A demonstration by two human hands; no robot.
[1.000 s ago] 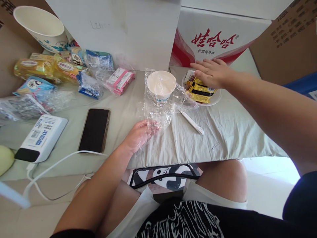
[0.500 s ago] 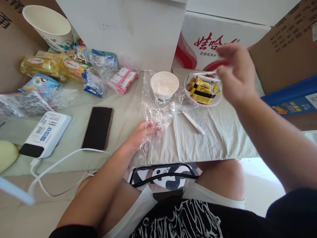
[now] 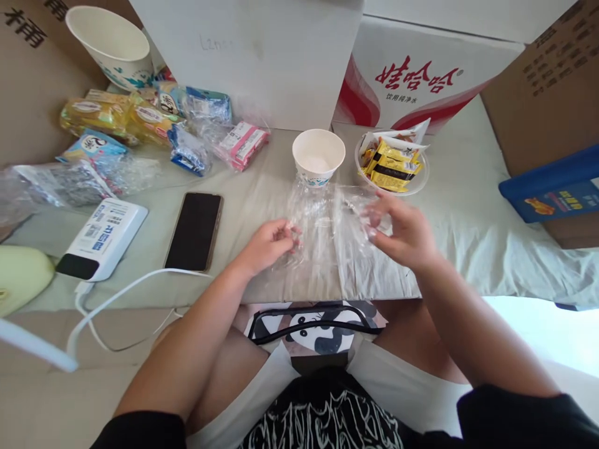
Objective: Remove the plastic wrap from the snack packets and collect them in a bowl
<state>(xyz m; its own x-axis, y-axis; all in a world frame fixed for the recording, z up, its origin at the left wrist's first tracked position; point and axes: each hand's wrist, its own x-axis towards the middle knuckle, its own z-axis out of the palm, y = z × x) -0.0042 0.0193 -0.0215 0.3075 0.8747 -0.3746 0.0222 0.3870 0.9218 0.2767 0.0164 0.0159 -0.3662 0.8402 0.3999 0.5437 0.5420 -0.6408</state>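
A crinkled clear plastic bag (image 3: 321, 227) lies spread between my two hands over the cloth, in front of the paper cup. Curled fingers of my left hand (image 3: 274, 244) pinch its left side. My right hand (image 3: 401, 229) is at its right side, thumb and fingers bent around the film, which shows over the fingertips. Just beyond the bag stands a white paper cup (image 3: 318, 153) with a blue-green pattern near its base. To the right of the cup, a clear plastic bowl (image 3: 425, 178) holds yellow snack packets (image 3: 395, 167) and a white wrapper.
A phone (image 3: 194, 232) and a white power bank (image 3: 103, 240) with a cable lie on the left. Behind them are wrapped snacks (image 3: 150, 121) and a large paper tub (image 3: 110, 47). Cartons (image 3: 402, 75) line the back; a blue package (image 3: 552, 187) is at right.
My right hand has come down from beside the bowl to the bag's right side. The bag, bunched near my left hand and around the cup before, is now stretched out in front of the cup.
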